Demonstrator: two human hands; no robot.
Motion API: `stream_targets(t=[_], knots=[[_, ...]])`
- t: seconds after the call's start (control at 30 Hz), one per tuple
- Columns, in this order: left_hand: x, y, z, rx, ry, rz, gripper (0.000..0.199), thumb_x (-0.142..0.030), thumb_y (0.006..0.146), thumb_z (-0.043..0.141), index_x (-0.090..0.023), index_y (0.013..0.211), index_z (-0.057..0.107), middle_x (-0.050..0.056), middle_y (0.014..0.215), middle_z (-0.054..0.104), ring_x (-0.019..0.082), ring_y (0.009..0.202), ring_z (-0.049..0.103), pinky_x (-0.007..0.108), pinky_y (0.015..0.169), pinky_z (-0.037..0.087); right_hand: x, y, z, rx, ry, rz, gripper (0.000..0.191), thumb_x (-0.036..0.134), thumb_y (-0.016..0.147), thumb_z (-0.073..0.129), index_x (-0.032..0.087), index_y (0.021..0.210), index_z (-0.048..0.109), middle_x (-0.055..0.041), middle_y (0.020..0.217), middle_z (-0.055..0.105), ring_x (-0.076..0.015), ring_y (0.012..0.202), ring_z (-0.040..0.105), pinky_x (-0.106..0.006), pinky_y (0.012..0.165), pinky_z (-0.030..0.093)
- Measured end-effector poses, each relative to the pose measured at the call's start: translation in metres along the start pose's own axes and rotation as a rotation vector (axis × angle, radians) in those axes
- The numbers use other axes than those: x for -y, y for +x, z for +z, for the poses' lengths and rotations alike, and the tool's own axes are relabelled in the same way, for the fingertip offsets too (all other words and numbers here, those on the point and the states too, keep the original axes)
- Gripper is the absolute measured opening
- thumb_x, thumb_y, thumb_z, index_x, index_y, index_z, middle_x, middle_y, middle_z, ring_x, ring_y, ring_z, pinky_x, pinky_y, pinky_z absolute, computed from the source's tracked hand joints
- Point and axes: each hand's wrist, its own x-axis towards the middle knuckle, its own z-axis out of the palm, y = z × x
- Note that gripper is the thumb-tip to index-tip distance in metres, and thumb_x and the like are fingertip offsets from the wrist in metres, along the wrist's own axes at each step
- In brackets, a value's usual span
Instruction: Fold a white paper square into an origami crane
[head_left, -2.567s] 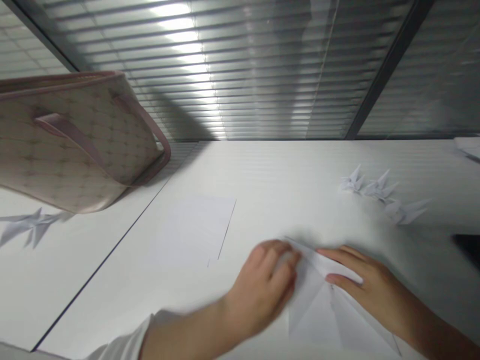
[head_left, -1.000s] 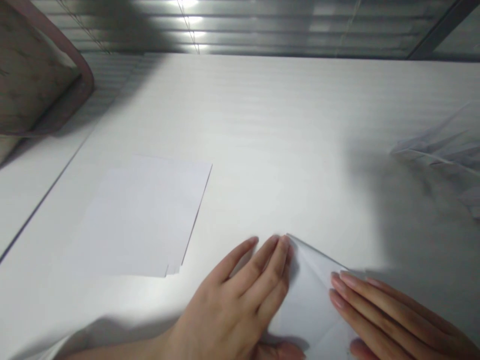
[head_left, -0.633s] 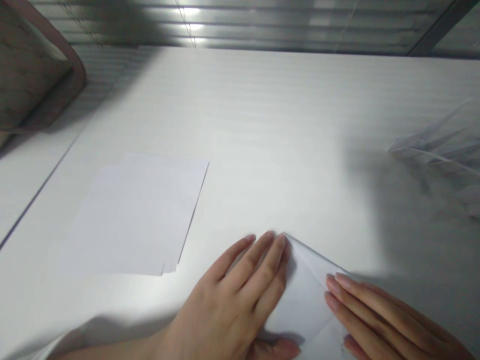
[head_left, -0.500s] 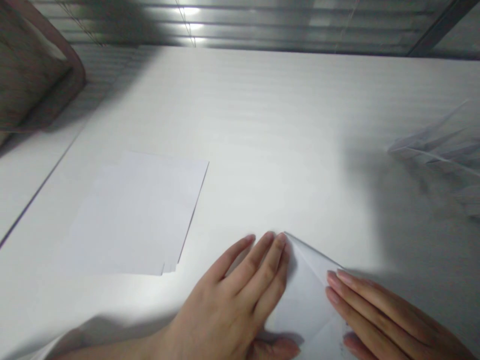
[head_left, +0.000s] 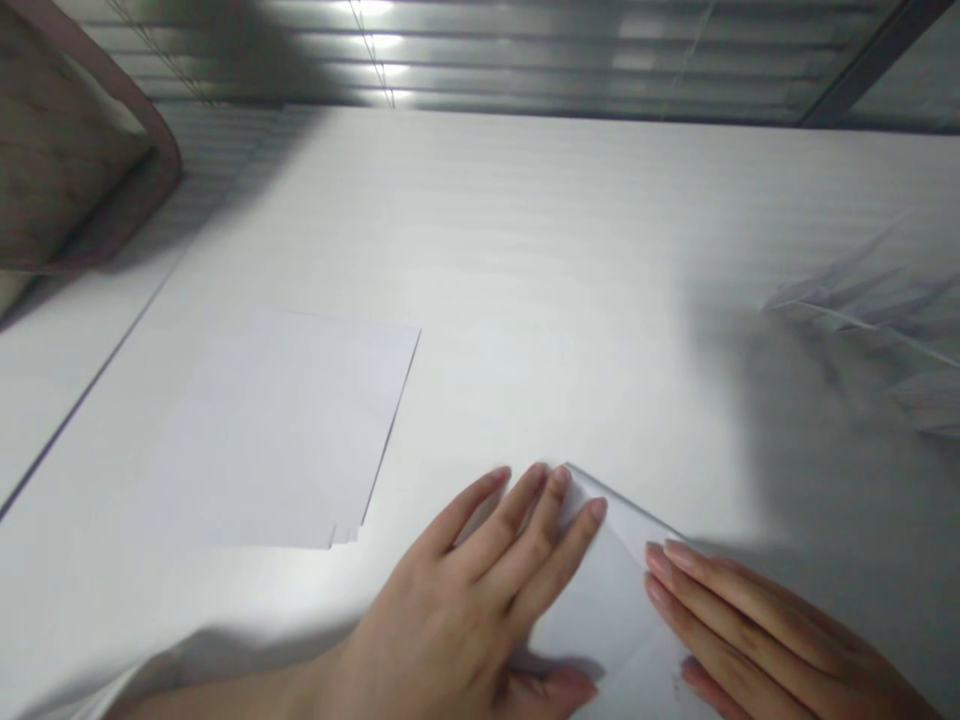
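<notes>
A folded white paper (head_left: 600,580) lies at the bottom centre, with crease lines and a slanting upper right edge. My left hand (head_left: 487,590) is spread flat over its left side, fingertips near the top corner and thumb lower down on the sheet. On the right side, my right hand (head_left: 757,630) lies flat with its fingers stretched out side by side, their tips on the paper close to the slanting edge. Small dark marks show on the sheet beside the right thumb. Neither hand is closed round anything.
A stack of white sheets (head_left: 285,430) lies on the white table (head_left: 555,250) at the left. Several folded white paper pieces (head_left: 862,300) stand at the right edge. A bag-like object (head_left: 67,150) is at the upper left. Window blinds (head_left: 525,60) run behind the table.
My left index finger has spread away from the others onto the paper. My right fingertips have shifted slightly left. The view has moved a little.
</notes>
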Motion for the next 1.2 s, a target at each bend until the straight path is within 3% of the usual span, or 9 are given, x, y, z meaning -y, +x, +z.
stream_targets(t=[0.13, 0.3, 0.53, 0.63, 0.67, 0.73, 0.87, 1.03, 1.2], knots=[[-0.001, 0.000, 0.001, -0.015, -0.001, 0.001, 0.071, -0.061, 0.092, 0.039, -0.015, 0.146, 0.036, 0.008, 0.145, 0.048, 0.023, 0.135, 0.040, 0.035, 0.113, 0.023, -0.006, 0.007, -0.012, 0.061, -0.014, -0.133, 0.027, 0.018, 0.098, 0.046, 0.015, 0.113, 0.069, -0.0022, 0.122, 0.068, -0.0112, 0.114, 0.062, -0.021, 0.111, 0.034], [-0.002, 0.000, 0.002, -0.029, -0.004, 0.003, 0.073, -0.062, 0.091, 0.041, -0.014, 0.145, 0.039, 0.009, 0.145, 0.047, 0.025, 0.135, 0.041, 0.037, 0.112, 0.028, -0.007, 0.008, -0.018, 0.077, 0.074, -0.120, 0.029, 0.016, 0.096, 0.046, 0.013, 0.115, 0.068, -0.0066, 0.125, 0.065, -0.0162, 0.119, 0.059, -0.022, 0.102, 0.047], [-0.007, 0.000, 0.001, -0.073, 0.015, 0.027, 0.064, -0.053, 0.093, 0.042, -0.008, 0.138, 0.046, 0.010, 0.143, 0.050, 0.026, 0.132, 0.043, 0.039, 0.113, 0.027, -0.004, 0.003, -0.013, 0.103, 0.009, -0.102, 0.035, 0.009, 0.097, 0.039, 0.007, 0.124, 0.061, -0.0080, 0.131, 0.060, -0.0130, 0.120, 0.057, -0.015, 0.099, 0.044], [-0.023, 0.006, -0.001, -0.128, 0.047, 0.108, 0.050, -0.039, 0.097, 0.040, -0.005, 0.133, 0.051, 0.010, 0.145, 0.048, 0.022, 0.134, 0.041, 0.035, 0.117, 0.021, -0.004, 0.002, -0.011, 0.094, 0.010, -0.090, 0.035, 0.013, 0.097, 0.040, 0.010, 0.123, 0.062, -0.0064, 0.128, 0.063, -0.0143, 0.118, 0.059, -0.017, 0.099, 0.045], [-0.028, 0.009, -0.001, -0.101, 0.050, 0.169, 0.053, -0.043, 0.098, 0.037, -0.006, 0.132, 0.052, 0.011, 0.145, 0.047, 0.024, 0.137, 0.036, 0.036, 0.117, 0.020, -0.004, 0.002, -0.010, 0.075, 0.010, -0.091, 0.034, 0.014, 0.097, 0.040, 0.011, 0.120, 0.064, -0.0059, 0.124, 0.066, -0.0150, 0.116, 0.061, -0.019, 0.100, 0.046], [-0.038, 0.016, 0.001, -0.041, 0.041, 0.195, 0.061, -0.049, 0.099, 0.032, -0.007, 0.143, 0.040, 0.011, 0.150, 0.040, 0.025, 0.142, 0.030, 0.036, 0.118, 0.019, -0.005, 0.001, -0.009, 0.033, 0.011, -0.093, 0.034, 0.013, 0.096, 0.039, 0.013, 0.114, 0.068, -0.0050, 0.116, 0.070, -0.0166, 0.111, 0.064, -0.022, 0.100, 0.047], [-0.041, 0.023, 0.009, 0.045, -0.066, 0.092, 0.075, -0.057, 0.096, 0.030, -0.006, 0.151, 0.022, 0.012, 0.157, 0.025, 0.026, 0.146, 0.016, 0.035, 0.119, 0.015, -0.005, 0.002, -0.009, 0.016, 0.034, -0.092, 0.034, 0.012, 0.095, 0.041, 0.012, 0.115, 0.068, -0.0059, 0.116, 0.070, -0.0182, 0.112, 0.063, -0.023, 0.100, 0.047], [-0.036, 0.021, 0.013, 0.059, -0.110, 0.077, 0.076, -0.060, 0.097, 0.025, -0.006, 0.151, 0.021, 0.010, 0.158, 0.020, 0.024, 0.146, 0.015, 0.034, 0.119, 0.013, -0.005, 0.002, -0.009, 0.029, 0.053, -0.084, 0.038, 0.013, 0.095, 0.042, 0.013, 0.130, 0.059, -0.0058, 0.122, 0.067, -0.0194, 0.118, 0.059, -0.026, 0.104, 0.045], [-0.036, 0.021, 0.010, 0.048, -0.098, 0.055, 0.076, -0.062, 0.095, 0.027, -0.010, 0.150, 0.026, 0.008, 0.158, 0.023, 0.022, 0.146, 0.018, 0.035, 0.119, 0.014, -0.005, -0.001, -0.007, 0.034, 0.089, -0.062, 0.043, 0.013, 0.096, 0.042, 0.012, 0.138, 0.049, -0.0056, 0.124, 0.066, -0.0165, 0.117, 0.060, -0.020, 0.101, 0.046]])
